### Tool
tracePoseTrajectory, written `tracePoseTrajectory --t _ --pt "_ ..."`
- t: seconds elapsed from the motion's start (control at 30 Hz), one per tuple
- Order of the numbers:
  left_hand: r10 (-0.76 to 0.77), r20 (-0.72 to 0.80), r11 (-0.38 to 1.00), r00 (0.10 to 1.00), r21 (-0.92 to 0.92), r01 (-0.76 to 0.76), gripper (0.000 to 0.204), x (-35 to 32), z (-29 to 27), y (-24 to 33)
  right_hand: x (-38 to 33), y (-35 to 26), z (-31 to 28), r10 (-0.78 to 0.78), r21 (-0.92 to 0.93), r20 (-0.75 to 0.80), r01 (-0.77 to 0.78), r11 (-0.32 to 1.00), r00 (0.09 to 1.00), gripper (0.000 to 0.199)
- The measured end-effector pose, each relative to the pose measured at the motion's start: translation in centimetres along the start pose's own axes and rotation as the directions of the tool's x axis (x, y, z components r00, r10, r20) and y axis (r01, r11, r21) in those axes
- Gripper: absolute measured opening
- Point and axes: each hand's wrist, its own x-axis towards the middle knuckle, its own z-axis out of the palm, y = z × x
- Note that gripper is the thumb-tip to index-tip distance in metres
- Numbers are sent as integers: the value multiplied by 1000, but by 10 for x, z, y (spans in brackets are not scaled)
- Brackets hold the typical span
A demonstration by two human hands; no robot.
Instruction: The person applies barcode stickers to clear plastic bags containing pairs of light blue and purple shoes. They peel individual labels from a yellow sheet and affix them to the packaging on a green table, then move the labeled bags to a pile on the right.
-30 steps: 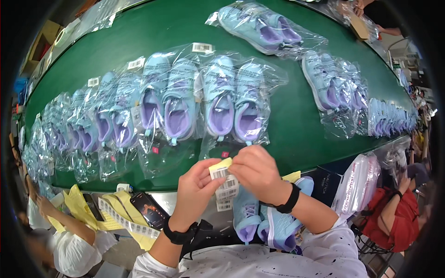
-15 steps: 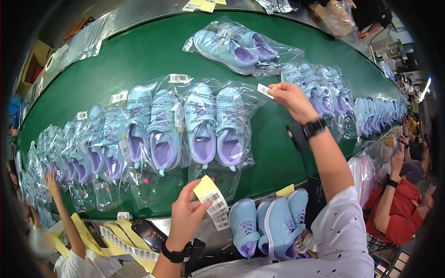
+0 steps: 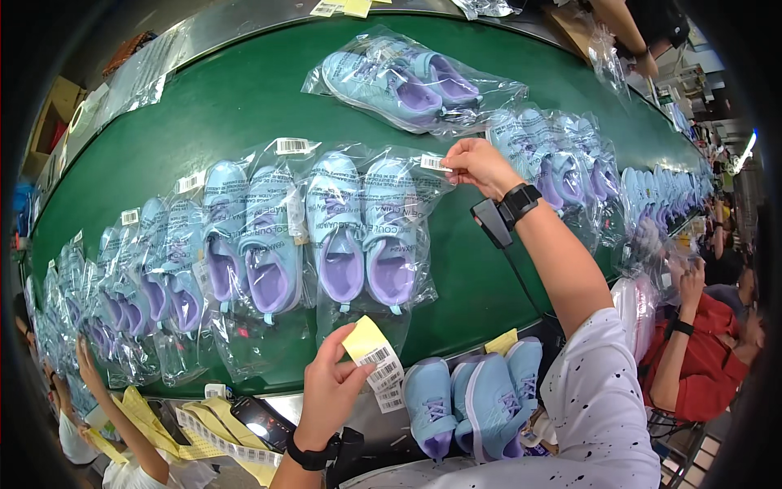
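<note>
In my left hand (image 3: 330, 387), thumb and fingers pinch a strip of barcode labels (image 3: 383, 373) with a yellow backing end, low in front of the belt. My right hand (image 3: 481, 165) reaches forward, its fingertips closed on a single white barcode label (image 3: 435, 163). That label lies over the upper right corner of a clear plastic bag; whether it is stuck down, I cannot tell. Inside the bag is a pair of light blue sneakers (image 3: 391, 220) with lilac linings. Left of it sits another bagged pair (image 3: 273, 244), with a barcode label (image 3: 293, 146) on its bag top.
A green conveyor belt (image 3: 204, 114) carries rows of bagged sneakers to both sides. One bagged pair (image 3: 399, 85) lies sideways beyond my hands. Unbagged blue sneakers (image 3: 489, 399) stand near me, beside yellow label strips (image 3: 220, 424) and a phone (image 3: 262, 424). Co-workers sit left and right.
My right hand has moved left and brought the single label onto the bag's corner. The bagged shoes along the belt have shifted left in view. My left hand keeps the label strip.
</note>
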Motion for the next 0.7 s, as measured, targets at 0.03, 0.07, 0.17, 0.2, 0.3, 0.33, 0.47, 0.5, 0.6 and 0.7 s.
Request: tracePoseTrajectory --t 0.03,0.07,0.17,0.2,0.3,0.33,0.47,0.5,0.6,0.7 --pt "-3 1 1000 1000 -9 3 59 1 0 -2 -4 2 3 -23 -28 -42 22 999 999 15" --pt "-4 0 1000 1000 -20 4 59 2 1 -4 -10 2 7 -48 -59 -79 43 997 996 19" --pt "-12 6 1000 1000 -26 12 59 1 1 -6 -34 -5 19 -335 -459 -178 223 860 925 37" --pt "-13 -1 1000 1000 -22 13 59 1 1 -6 -51 -16 32 -555 -609 -90 396 688 827 50" --pt "-19 -9 1000 1000 -16 19 60 -1 1 -10 -44 -46 32 -896 -757 258 652 45 361 50" --pt "-41 0 999 999 -33 41 61 -2 3 -10 -32 -51 27 -877 -821 308 569 -49 369 49" --pt "-77 39 997 996 -25 78 62 -2 16 -4 35 -69 11 -623 -940 327 312 -138 711 48" --pt "-93 50 996 994 -8 94 62 -5 17 -4 44 -69 11 -469 -960 276 266 -87 839 49" --pt "-58 65 998 996 29 56 62 -6 22 -5 55 -78 3 -506 -913 326 405 53 799 47" --pt "-21 8 997 1000 76 21 60 -12 23 -6 30 -107 3 -587 -775 325 564 284 742 43"
